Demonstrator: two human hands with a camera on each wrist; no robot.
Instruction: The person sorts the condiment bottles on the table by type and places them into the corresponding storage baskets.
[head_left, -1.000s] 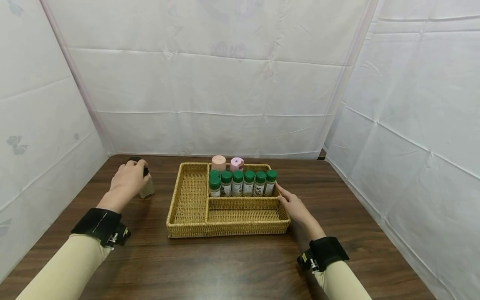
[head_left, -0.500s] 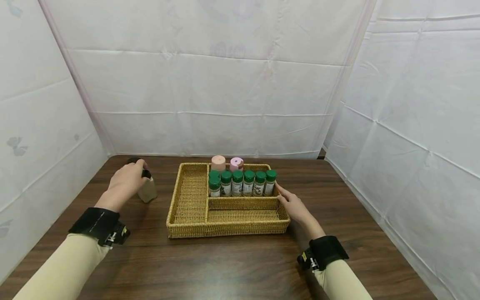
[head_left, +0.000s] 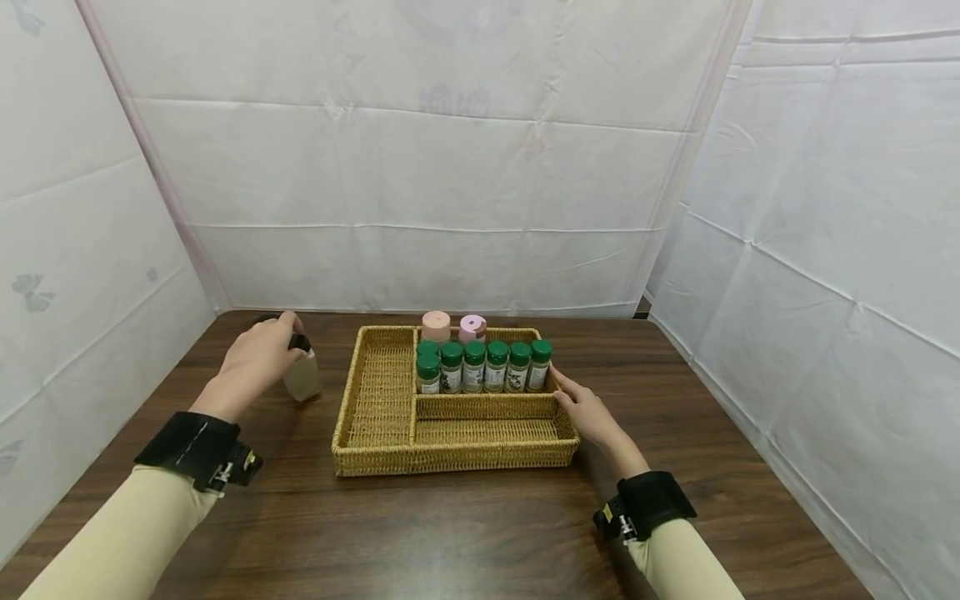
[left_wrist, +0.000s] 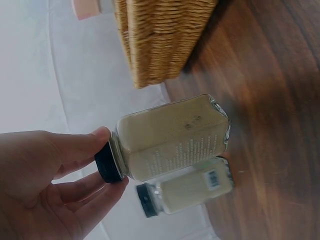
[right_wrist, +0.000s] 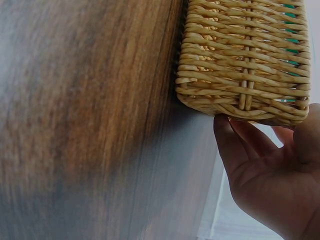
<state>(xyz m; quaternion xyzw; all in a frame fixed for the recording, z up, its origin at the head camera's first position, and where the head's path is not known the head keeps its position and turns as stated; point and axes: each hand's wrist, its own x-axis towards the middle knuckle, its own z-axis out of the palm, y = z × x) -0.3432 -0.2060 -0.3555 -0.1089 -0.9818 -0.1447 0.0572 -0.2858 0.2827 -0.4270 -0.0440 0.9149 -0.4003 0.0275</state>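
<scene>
My left hand (head_left: 258, 354) pinches the black cap of a squarish glass jar (left_wrist: 175, 137) filled with pale beige powder. In the head view this jar (head_left: 302, 379) hangs slightly tilted, left of the basket. Behind it, in the left wrist view, stands a second jar (left_wrist: 192, 190) with a black cap. At the other side, my right hand (head_left: 592, 414) holds the right end of a divided wicker basket (head_left: 457, 460). The right wrist view has its fingers (right_wrist: 230, 145) against the outside of the wicker wall (right_wrist: 245, 65), with the thumb near the rim.
Several green-capped spice bottles (head_left: 474, 367) stand in the basket's back right compartment. Behind them are a peach-capped container (head_left: 437, 327) and a pink-capped one (head_left: 472, 328). White sheets (head_left: 450, 183) enclose the dark wooden table (head_left: 465, 533) at the back and sides.
The jar in my left hand has shifted a little to the right, its base swinging toward the basket. My right hand and the basket look unchanged.
</scene>
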